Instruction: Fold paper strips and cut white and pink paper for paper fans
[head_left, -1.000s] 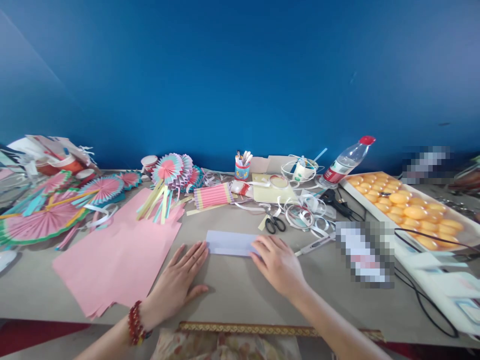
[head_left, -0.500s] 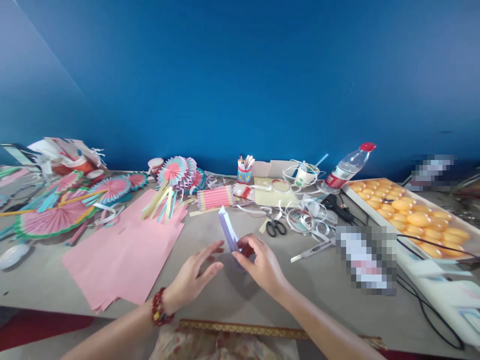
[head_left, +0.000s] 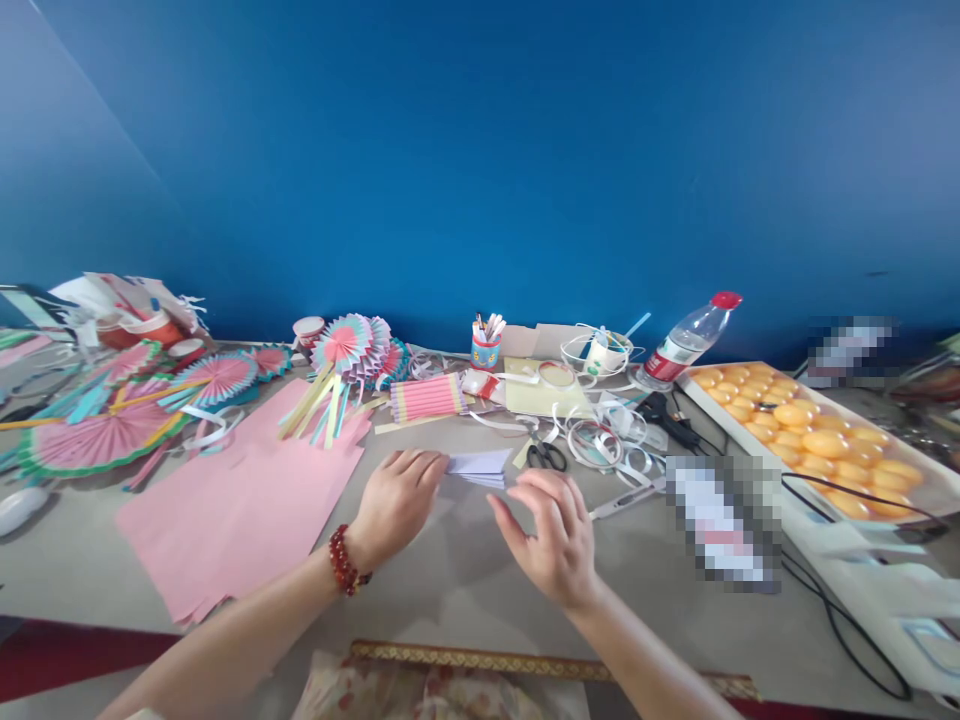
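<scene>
A pale lilac strip of folded paper (head_left: 480, 466) lies crosswise in front of me, its layers showing at the right end. My left hand (head_left: 405, 492), with a red bead bracelet (head_left: 346, 562) at the wrist, is closed on the strip's left end; the fingertips are partly hidden. To the right of the paper, my right hand (head_left: 551, 525) is apart from it, with thumb and fingers spread and nothing between them. Black-handled scissors (head_left: 546, 457) lie just behind my right hand. A light-coloured craft knife (head_left: 628, 498) rests to its right.
Pink paper sheets (head_left: 240, 500) lie at the left, with pleated paper fans (head_left: 105, 428) beyond. A pink pleated strip (head_left: 427, 397) and a pen cup (head_left: 486, 350) stand behind the paper. Tape rolls (head_left: 596, 442), a bottle (head_left: 686, 345) and a tray of orange domes (head_left: 810, 430) occupy the right.
The folded paper has turned from steeply tilted to crosswise. My left hand has moved onto its left end. My right hand has let go and shifted right, fingers apart.
</scene>
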